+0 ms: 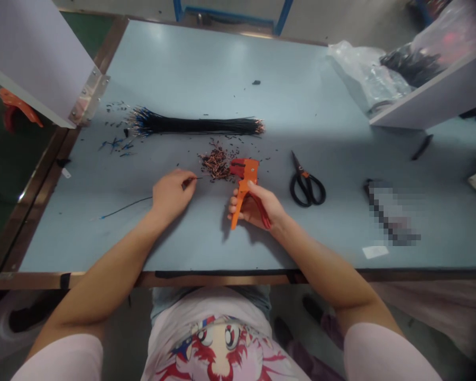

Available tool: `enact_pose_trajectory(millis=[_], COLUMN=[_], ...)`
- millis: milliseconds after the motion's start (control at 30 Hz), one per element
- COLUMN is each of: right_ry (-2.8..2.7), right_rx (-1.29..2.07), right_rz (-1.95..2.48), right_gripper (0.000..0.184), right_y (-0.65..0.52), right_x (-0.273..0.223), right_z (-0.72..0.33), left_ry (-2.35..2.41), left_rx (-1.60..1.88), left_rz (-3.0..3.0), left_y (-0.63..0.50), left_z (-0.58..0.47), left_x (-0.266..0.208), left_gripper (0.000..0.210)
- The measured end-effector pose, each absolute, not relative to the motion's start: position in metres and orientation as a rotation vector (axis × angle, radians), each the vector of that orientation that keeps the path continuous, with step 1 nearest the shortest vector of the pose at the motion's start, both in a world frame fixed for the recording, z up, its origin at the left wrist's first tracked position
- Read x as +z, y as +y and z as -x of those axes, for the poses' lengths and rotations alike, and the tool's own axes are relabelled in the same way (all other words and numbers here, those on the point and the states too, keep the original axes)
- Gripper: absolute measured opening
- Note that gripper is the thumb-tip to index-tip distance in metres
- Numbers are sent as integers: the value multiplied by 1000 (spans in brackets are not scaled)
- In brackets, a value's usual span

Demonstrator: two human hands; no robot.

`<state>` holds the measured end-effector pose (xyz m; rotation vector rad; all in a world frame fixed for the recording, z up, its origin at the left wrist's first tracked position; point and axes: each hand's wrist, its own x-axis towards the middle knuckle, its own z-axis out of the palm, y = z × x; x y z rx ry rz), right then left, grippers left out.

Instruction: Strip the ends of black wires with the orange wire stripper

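Observation:
My left hand [173, 191] pinches a thin black wire [129, 205] near one end. The wire's short tip sticks out past my fingers, and its other end, with a blue terminal, trails off to the left. An orange and red wire stripper [245, 185] is in my right hand [262, 206], with my fingers wrapped round its handles. Its jaws point up and left, beside a pile of copper and black scraps [216, 163]. The tool and the wire tip are apart. Behind the pile lies a long bundle of black wires [202, 125], blue terminals at its left end and bare copper at its right.
Black-handled scissors [307, 188] lie to the right of my right hand. Loose blue-ended bits [117, 145] lie at the left. Clear plastic bags [373, 74] stand behind a white panel [432, 98] at the back right. A pixelated object [392, 211] lies at the right.

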<state>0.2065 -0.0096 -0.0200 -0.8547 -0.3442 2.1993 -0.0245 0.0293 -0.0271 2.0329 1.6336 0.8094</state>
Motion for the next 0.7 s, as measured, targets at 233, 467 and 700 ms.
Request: enact_pose_trajectory(millis=[233, 467, 700], right_ry=[-600, -888, -683], right_rx=[2200, 1913, 1837], right_rz=[984, 1064, 894], right_gripper=[24, 42, 28], right_y=[-12, -23, -14], right_x=[-12, -17, -22], right_z=[-217, -205, -211], left_ry=[1636, 1635, 1482], left_rx=[1044, 1014, 1163], left_rz=[-2005, -1981, -2179], left_y=[33, 23, 21], left_z=[33, 19, 16], left_x=[-19, -15, -18], left_gripper=[16, 14, 7])
